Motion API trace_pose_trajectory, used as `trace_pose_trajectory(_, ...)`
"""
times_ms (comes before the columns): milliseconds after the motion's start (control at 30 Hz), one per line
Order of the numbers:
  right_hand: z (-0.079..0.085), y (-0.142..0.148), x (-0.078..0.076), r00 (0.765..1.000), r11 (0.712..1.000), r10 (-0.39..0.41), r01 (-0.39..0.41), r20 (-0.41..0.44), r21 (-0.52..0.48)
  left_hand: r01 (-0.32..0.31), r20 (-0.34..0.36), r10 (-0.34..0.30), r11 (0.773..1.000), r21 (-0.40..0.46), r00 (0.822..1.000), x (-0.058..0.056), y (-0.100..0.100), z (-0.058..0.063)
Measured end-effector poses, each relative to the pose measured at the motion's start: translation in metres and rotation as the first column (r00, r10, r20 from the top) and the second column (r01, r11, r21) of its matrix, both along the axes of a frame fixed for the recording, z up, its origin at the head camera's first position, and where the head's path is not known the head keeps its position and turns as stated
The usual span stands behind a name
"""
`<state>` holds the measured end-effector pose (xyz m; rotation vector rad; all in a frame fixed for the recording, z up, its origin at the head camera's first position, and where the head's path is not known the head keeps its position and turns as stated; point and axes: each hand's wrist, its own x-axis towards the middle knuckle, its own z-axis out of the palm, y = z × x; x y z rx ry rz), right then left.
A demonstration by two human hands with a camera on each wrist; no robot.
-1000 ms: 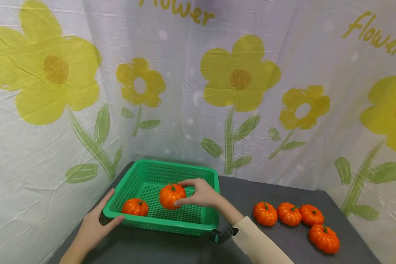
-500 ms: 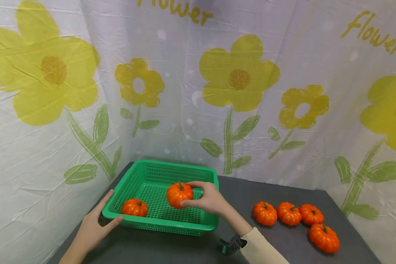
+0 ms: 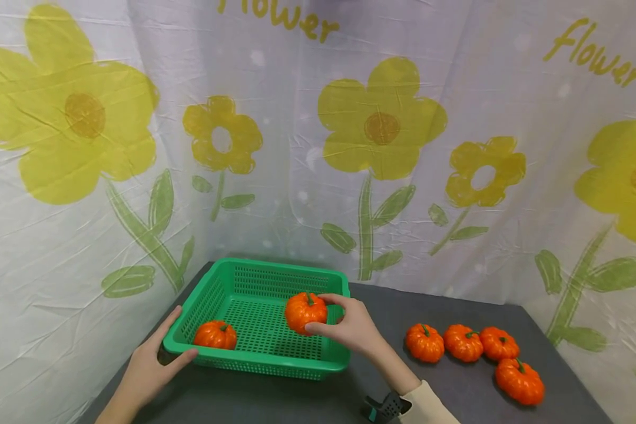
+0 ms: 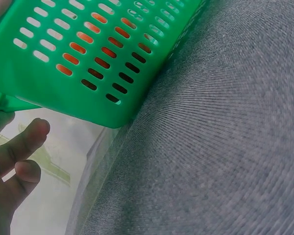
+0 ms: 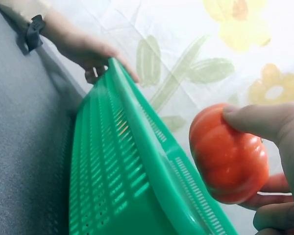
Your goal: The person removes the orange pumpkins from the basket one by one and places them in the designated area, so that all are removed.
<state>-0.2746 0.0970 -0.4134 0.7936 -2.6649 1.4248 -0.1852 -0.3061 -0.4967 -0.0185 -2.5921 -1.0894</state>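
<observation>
An orange pumpkin (image 3: 306, 313) with a green stem is held by my right hand (image 3: 350, 324), thumb on its near side and fingers round the other. It hangs over the right part of a green basket (image 3: 275, 363). A second pumpkin (image 3: 215, 335) lies inside, at the front left; its orange also shows through the wall holes in the left wrist view. My left hand (image 3: 151, 359) grips the basket's front left corner, thumb on the front rim. In the right wrist view the held pumpkin (image 5: 229, 154) is above the basket rim (image 5: 142, 142).
Several more pumpkins (image 3: 463, 343) sit in a group on the dark grey table (image 3: 381, 318), right of the basket. A white curtain (image 3: 297, 206) printed with yellow flowers stands behind and on both sides. A black strap (image 3: 387, 406) is round the right wrist.
My right hand has carried the pumpkin a little to the right over the basket. My left hand, the basket and the other pumpkins have stayed in place.
</observation>
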Motion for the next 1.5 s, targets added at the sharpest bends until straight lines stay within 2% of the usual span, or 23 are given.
trace_pose_trajectory(367, -0.005, 0.023, 0.022, 0.992, 0.992, -0.122, 0.122, -0.003, -0.006, 0.031, 0.03, -0.032, 0.999, 0.016, 0.999, 0.003, 0.006, -0.005)
trace_pose_trajectory(700, 0.003, 0.046, 0.027, 0.971, 0.971, -0.238, 0.238, 0.012, -0.028, 0.062, -0.035, -0.062, 0.998, 0.001, 0.997, -0.006, 0.006, 0.003)
trace_pose_trajectory(833, 0.006, 0.049, 0.027, 0.97, 0.969, -0.244, 0.243, -0.001, -0.034, 0.055, -0.024, -0.055, 0.998, 0.001, 0.998, -0.005, 0.003, 0.005)
trace_pose_trajectory(1100, 0.007, 0.05, 0.024, 0.978, 0.977, -0.209, 0.207, -0.028, -0.051, 0.024, 0.036, -0.024, 1.0, 0.014, 0.999, 0.004, -0.002, 0.005)
trace_pose_trajectory(1333, 0.007, 0.061, 0.026, 0.968, 0.969, -0.245, 0.243, -0.05, -0.045, 0.019, 0.011, -0.019, 1.0, 0.01, 1.0, 0.003, -0.002, 0.006)
trace_pose_trajectory(1500, 0.004, 0.074, 0.03, 0.962, 0.962, -0.271, 0.269, -0.038, -0.051, 0.023, 0.022, -0.023, 1.0, 0.015, 0.999, 0.004, -0.004, 0.004)
